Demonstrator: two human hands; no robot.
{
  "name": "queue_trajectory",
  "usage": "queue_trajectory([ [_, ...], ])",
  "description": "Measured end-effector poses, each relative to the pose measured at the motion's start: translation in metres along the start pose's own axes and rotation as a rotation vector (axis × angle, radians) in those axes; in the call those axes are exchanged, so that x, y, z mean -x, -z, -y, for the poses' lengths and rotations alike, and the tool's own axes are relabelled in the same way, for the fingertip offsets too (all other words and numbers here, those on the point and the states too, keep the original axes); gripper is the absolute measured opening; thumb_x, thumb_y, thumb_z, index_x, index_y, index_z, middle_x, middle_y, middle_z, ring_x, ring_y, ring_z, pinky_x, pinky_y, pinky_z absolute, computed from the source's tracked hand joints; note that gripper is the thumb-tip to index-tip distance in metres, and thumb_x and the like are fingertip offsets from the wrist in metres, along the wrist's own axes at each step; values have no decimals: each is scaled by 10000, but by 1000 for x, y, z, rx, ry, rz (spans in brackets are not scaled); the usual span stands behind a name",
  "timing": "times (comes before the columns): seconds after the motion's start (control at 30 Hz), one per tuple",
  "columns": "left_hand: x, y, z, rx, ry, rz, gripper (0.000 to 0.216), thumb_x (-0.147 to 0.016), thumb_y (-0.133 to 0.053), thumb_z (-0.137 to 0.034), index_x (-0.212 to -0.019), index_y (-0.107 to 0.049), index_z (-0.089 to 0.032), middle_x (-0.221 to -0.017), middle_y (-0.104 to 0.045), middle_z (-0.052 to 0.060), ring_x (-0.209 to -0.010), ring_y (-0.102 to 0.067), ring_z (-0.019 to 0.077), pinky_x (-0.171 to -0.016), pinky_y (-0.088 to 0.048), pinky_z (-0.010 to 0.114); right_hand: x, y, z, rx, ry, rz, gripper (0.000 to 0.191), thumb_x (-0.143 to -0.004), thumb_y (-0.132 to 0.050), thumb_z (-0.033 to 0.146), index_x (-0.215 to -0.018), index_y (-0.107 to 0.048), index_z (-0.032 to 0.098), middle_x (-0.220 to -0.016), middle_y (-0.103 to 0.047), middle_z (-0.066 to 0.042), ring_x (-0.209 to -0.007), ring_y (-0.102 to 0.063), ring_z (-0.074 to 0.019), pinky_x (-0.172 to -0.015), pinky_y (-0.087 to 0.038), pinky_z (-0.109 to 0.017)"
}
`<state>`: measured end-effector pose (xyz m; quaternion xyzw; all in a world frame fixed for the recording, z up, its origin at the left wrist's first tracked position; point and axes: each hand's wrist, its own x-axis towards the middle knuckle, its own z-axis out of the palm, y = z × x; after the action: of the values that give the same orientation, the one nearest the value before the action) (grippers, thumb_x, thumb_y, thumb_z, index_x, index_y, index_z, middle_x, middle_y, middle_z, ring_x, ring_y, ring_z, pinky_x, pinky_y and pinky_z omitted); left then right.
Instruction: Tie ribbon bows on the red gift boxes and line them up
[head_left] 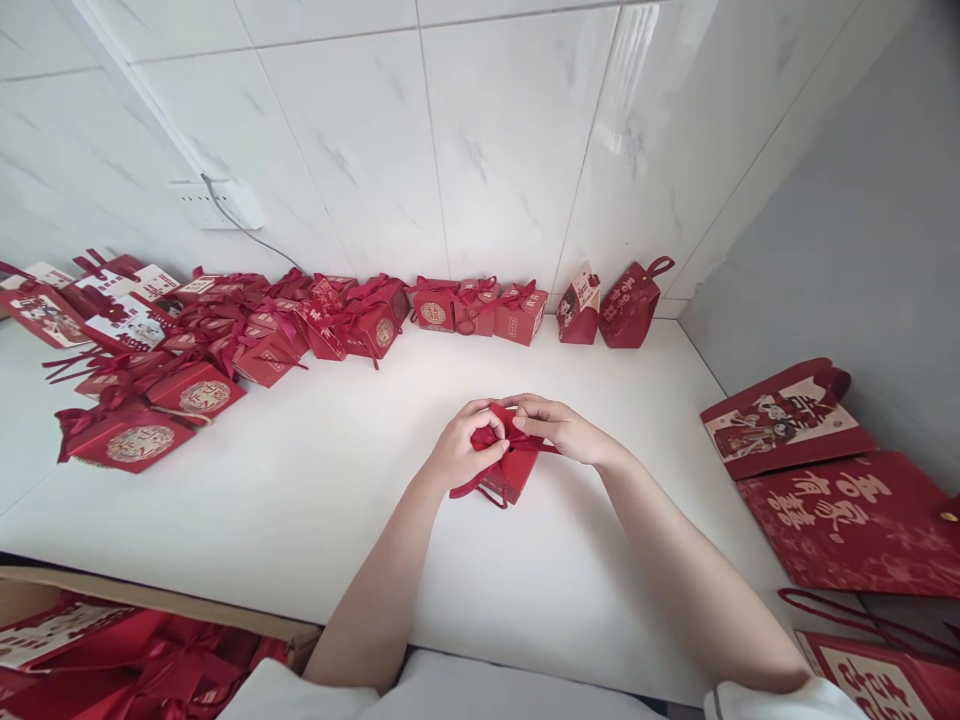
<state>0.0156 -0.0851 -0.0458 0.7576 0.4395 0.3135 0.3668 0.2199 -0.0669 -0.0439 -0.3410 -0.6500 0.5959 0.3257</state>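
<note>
A small red gift box rests on the white table in front of me, with a dark red ribbon across its top. My left hand curls over the box's left side, thumb and forefinger pinched on the ribbon. From the right, my right hand bends its fingers over the top and pinches the ribbon too. A ribbon tail sticks out under the right hand, and another tail with a loop hangs at the box's front. My fingers hide the middle of the bow.
Several ribboned red boxes crowd the left and back of the white table. Two small boxes stand by the tiled wall. Large red gift bags lean at the right. A cardboard carton holding red packages sits at the lower left.
</note>
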Motion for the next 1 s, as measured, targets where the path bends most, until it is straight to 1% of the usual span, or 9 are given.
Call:
queue_trajectory([
  [0.1, 0, 0, -1, -7, 17, 16, 23, -772, -599, -216, -788, -583, -218, -1178, -533, 33, -1235, -485, 218, -1009, -420, 337, -1, 1, -1, -79, -14, 1, 346, -851, -600, 475, -678, -604, 175, -1286, -532, -68, -1029, -556, -233, -924, -426, -391],
  [0.2, 0, 0, -1, -4, 29, 19, 23, -769, -596, -219, -791, -589, -219, -1180, -534, 35, -1245, -477, 224, -1016, -413, 340, -2, -1, -3, -237, -65, -1, 332, -812, -650, 449, -650, -590, 166, -1320, -506, -56, -961, -572, -204, -886, -453, -364],
  [0.3, 1, 0, -2, 6, 33, -7, 26, -764, -598, -217, -789, -593, -217, -1212, -525, 38, -1266, -457, 230, -1031, -398, 346, -2, -2, -6, -384, -134, -1, 297, -778, -685, 415, -648, -583, 168, -1382, -455, -28, -917, -583, -180, -840, -485, -343],
  [0.37, 2, 0, -2, 15, 37, -28, 35, -753, -608, -210, -783, -593, -215, -1238, -515, 39, -1275, -447, 231, -1040, -386, 351, -1, -3, -6, -416, -144, -6, 283, -764, -696, 391, -639, -568, 171, -1387, -460, -20, -925, -582, -180, -830, -493, -336],
  [0.47, 3, -1, -2, 53, 50, -25, 37, -752, -606, -200, -777, -581, -209, -1198, -539, 42, -1205, -503, 221, -1025, -397, 357, 0, -2, -4, -355, -119, -8, 267, -783, -658, 396, -652, -578, 178, -1356, -503, -35, -943, -581, -200, -830, -495, -355],
  [0.57, 4, -1, -2, 120, 74, 2, 25, -773, -585, -206, -795, -574, -209, -1176, -556, 40, -1135, -547, 205, -993, -423, 354, 1, -2, -1, -161, -45, -5, 286, -831, -602, 419, -669, -594, 184, -1284, -568, -52, -967, -585, -215, -856, -473, -369],
  [0.67, 4, 0, -4, 142, 89, 4, 27, -776, -590, -220, -799, -585, -207, -1204, -546, 45, -1143, -541, 211, -977, -433, 349, 0, -2, -1, 0, 33, -28, 295, -825, -629, 407, -643, -569, 183, -1248, -598, -61, -997, -587, -223, -863, -448, -361],
  [0.9, 3, -1, -4, 143, 104, -6, 53, -781, -606, -250, -770, -578, -207, -1122, -566, 41, -1055, -578, 197, -926, -460, 344, -1, -1, -5, -97, 19, -1, 336, -812, -655, 435, -639, -531, 175, -1249, -608, -87, -906, -612, -207, -809, -456, -357],
  [1.0, 4, 1, -3, 193, 103, -4, 96, -785, -625, -299, -800, -593, -209, -1212, -553, 54, -1173, -532, 222, -970, -440, 351, 0, 1, -2, -118, -32, 8, 362, -811, -642, 498, -671, -552, 177, -1251, -604, -90, -944, -609, -224, -854, -452, -386],
])
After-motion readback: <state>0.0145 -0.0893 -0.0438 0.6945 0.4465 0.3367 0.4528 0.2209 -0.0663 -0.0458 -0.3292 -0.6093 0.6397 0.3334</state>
